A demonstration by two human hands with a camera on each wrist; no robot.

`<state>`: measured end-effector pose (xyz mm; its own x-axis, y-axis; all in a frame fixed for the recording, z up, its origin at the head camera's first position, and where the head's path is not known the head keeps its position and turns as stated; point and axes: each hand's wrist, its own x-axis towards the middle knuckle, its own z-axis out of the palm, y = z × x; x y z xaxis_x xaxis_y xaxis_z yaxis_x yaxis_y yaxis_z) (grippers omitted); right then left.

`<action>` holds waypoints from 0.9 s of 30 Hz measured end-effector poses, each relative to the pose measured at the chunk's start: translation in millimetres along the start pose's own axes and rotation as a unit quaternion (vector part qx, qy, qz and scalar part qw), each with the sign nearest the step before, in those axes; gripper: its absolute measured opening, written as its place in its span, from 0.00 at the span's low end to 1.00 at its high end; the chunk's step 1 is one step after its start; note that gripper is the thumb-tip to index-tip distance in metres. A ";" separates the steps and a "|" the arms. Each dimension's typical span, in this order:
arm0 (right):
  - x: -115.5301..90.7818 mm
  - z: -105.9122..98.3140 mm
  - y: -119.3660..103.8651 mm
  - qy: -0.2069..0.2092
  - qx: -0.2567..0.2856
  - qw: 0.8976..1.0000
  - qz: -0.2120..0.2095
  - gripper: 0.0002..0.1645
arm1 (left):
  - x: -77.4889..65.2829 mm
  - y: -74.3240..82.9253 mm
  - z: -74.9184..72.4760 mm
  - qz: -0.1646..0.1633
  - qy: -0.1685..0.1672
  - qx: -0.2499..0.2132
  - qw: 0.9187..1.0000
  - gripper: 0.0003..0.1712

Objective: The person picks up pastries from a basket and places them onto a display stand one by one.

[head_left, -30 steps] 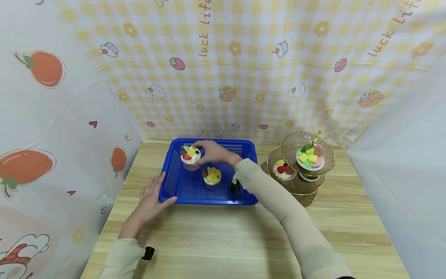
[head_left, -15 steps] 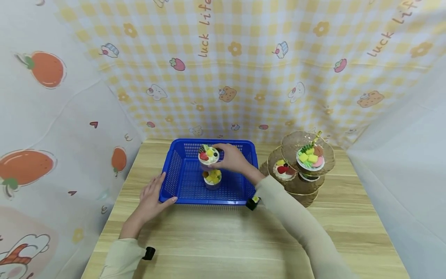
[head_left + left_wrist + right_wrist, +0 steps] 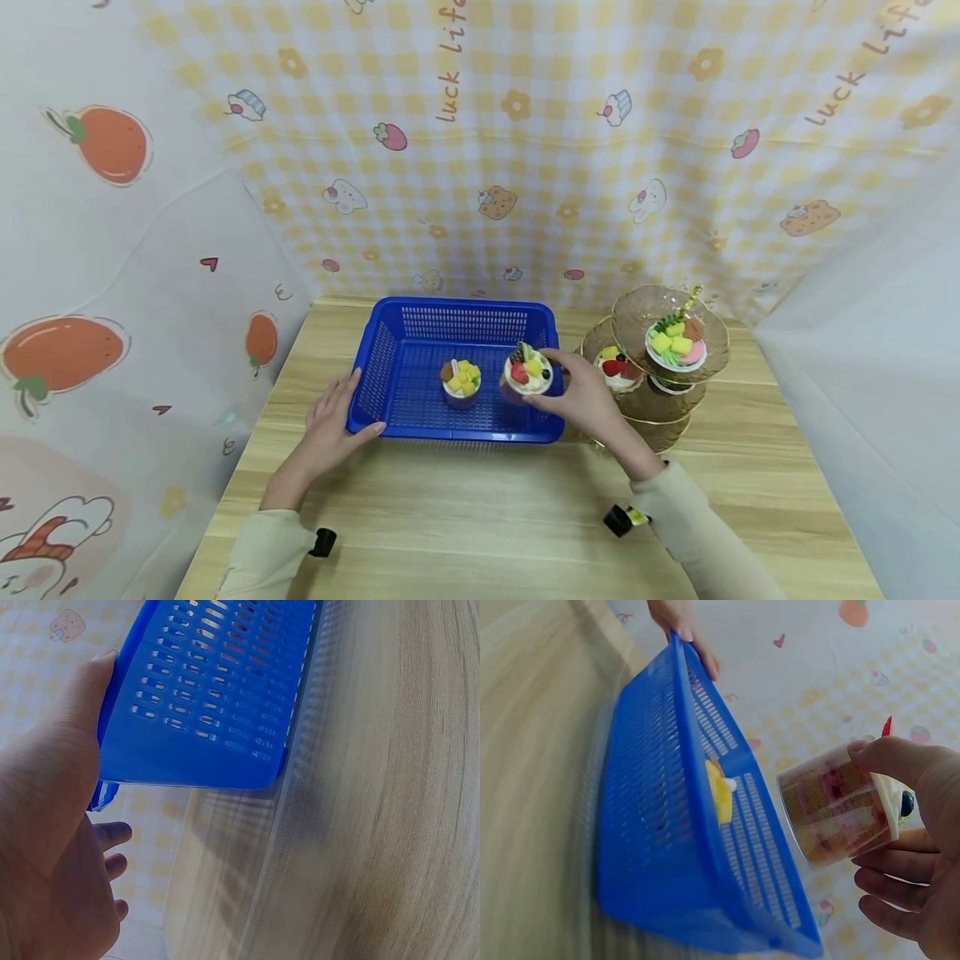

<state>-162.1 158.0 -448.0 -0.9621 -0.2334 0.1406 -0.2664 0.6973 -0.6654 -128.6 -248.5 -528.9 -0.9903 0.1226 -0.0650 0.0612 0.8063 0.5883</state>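
My right hand [image 3: 588, 400] pinches a clear dessert cup [image 3: 527, 372] between thumb and fingers, above the right end of the blue basket [image 3: 472, 434]. The cup has cream, strawberry and other fruit on top; layered sponge shows through its wall in the right wrist view, where the cup [image 3: 836, 806] lies outside the near rim. A second cup [image 3: 461, 385], topped with yellow fruit cubes, stands in the basket. My left hand [image 3: 327, 429] rests at the basket's front left corner, thumb on the front rim, fairly straight fingers along the left side [image 3: 56, 817].
A tiered amber glass stand [image 3: 660, 404] with gold rims stands to the right. Its top tier holds a fruit-topped bowl [image 3: 677, 343], and a berry-topped dessert [image 3: 617, 367] sits a tier lower. A wooden table [image 3: 480, 517] lies underneath, with a patterned cloth [image 3: 555, 167] behind.
My right hand has carried the strawberry-topped cup from the basket's left end to its right end, past the yellow-topped cup. The left hand stays at the corner. The head view has shifted slightly.
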 end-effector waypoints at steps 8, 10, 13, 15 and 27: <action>-47.8 -17.5 18.1 0.058 0.014 0.998 0.019 0.42 | -0.3 2.0 -1.9 -0.003 -0.005 -0.002 1.000 0.60; -59.8 -19.9 22.0 0.075 0.008 0.997 0.027 0.42 | -0.3 2.1 -1.4 -0.001 -0.005 -0.004 1.000 0.60; -77.4 -23.0 26.6 0.099 -0.003 0.994 0.041 0.42 | -0.1 1.7 -0.3 0.002 -0.001 -0.005 1.000 0.60; -88.2 -24.4 29.7 0.112 -0.005 0.992 0.052 0.42 | 0.1 1.8 0.1 0.006 -0.001 -0.008 1.000 0.60; -128.1 -13.7 57.9 0.136 0.026 0.983 0.123 0.42 | 1.3 -2.6 0.7 0.006 -0.010 -0.009 1.000 0.61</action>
<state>-55.1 237.6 -494.5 -0.9787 0.1327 0.1569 -0.0274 0.6725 -0.7396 -129.9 -250.0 -531.0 -0.9868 0.1440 -0.0744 0.0704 0.7946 0.6031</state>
